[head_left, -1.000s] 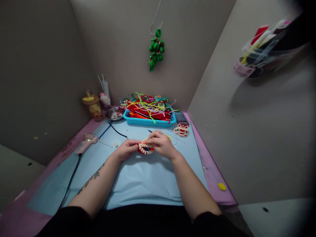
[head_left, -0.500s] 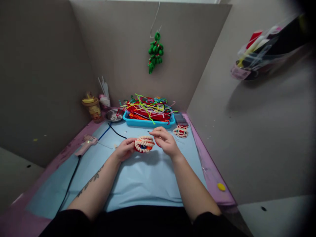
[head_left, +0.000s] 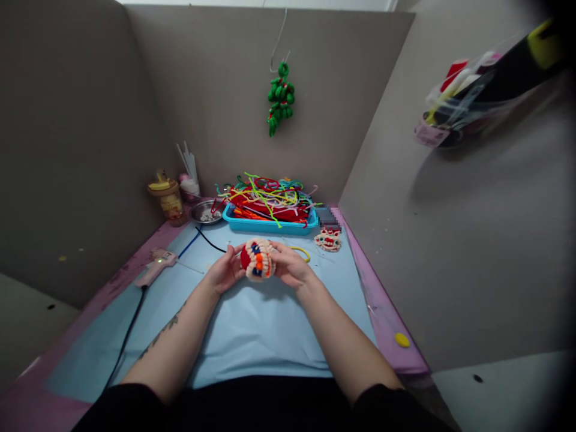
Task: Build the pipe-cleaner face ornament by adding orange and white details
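Between my two hands is a rounded pipe-cleaner ornament [head_left: 258, 260], cream with red, orange and dark blue parts, held a little above the light blue sheet. My left hand [head_left: 226, 270] grips its left side, and my right hand [head_left: 290, 266] has its fingers closed on the right side. Just behind my right hand, a yellow pipe cleaner [head_left: 302, 252] lies curved on the sheet. A similar cream and red piece [head_left: 328, 240] rests farther back on the right.
A blue tray [head_left: 270, 226] heaped with coloured pipe cleaners stands at the back, beside a metal bowl [head_left: 206, 212]. On the left lie a pink glue gun [head_left: 157, 267] and its cord. A lidded cup [head_left: 169, 201] stands behind. Grey panels [head_left: 234, 90] enclose the table, with a green ornament [head_left: 281, 99] hanging.
My right hand has come in from the right and taken hold of the ornament. The ornament is turned, showing its red end and an orange and blue pattern. The yellow pipe cleaner now shows.
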`<state>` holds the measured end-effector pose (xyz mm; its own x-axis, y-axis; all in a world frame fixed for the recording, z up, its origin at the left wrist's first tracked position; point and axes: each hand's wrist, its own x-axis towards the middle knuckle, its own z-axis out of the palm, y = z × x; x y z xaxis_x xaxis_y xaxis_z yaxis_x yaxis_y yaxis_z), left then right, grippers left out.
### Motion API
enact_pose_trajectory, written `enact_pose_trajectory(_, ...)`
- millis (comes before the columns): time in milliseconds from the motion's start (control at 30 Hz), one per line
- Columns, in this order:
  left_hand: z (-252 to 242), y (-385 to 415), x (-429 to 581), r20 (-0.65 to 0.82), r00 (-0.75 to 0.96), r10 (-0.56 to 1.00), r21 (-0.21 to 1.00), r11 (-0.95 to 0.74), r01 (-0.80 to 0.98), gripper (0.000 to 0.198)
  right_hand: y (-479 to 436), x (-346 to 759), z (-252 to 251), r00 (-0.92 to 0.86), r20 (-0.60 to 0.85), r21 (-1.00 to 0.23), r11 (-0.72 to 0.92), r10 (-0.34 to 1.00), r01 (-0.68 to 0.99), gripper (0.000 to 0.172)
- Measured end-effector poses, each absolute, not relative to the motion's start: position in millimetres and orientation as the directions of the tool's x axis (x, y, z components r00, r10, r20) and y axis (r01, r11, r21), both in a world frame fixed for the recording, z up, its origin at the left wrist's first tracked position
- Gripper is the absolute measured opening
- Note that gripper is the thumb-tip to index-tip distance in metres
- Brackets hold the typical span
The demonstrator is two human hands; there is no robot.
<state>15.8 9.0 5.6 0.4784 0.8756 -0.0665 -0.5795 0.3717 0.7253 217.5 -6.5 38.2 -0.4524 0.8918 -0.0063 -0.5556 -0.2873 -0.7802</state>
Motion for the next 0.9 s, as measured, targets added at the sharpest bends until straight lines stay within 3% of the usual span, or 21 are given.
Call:
enact_pose_trajectory(133,8.6,10.1,17.9,-0.101,0.480,0.871,0.675,0.414,-0.610,0.046,1.5,201.5,27.4,-0.255,-0.033,-0.617,-0.221,0.966,-0.755,0.035)
enact_pose_trajectory(267,10.6,3.2,27.8,-0.100,0.441,0.892,0.698,0.379,-0.608,0.049,4.4,197.2,21.7,-0.147,-0.085,-0.587,-0.169,0.986,-0.792,0.036)
enact_pose_trajectory(400,14.6,-2.9,37.1,-0.070,0.300,0.951,0.707,0.260,-0.657,0.063,-1.5,193.0,24.6,-0.128,-0.076,-0.602,-0.148,0.989,-0.785,0.049)
enact_pose_trajectory(633,16.5,-5.7,42.0,-0.079,0.249,0.965,0.698,0.232,-0.678,0.062,-9.2,182.7,28.5,-0.036,-0.080,-0.673,-0.081,0.996,-0.735,0.089)
enact_pose_trajectory(900,3.2,-1.2,42.3,-0.123,0.245,0.962,0.664,0.263,-0.700,0.063,-6.9,184.1,22.6,0.006,-0.033,-0.748,-0.020,0.999,-0.664,0.097)
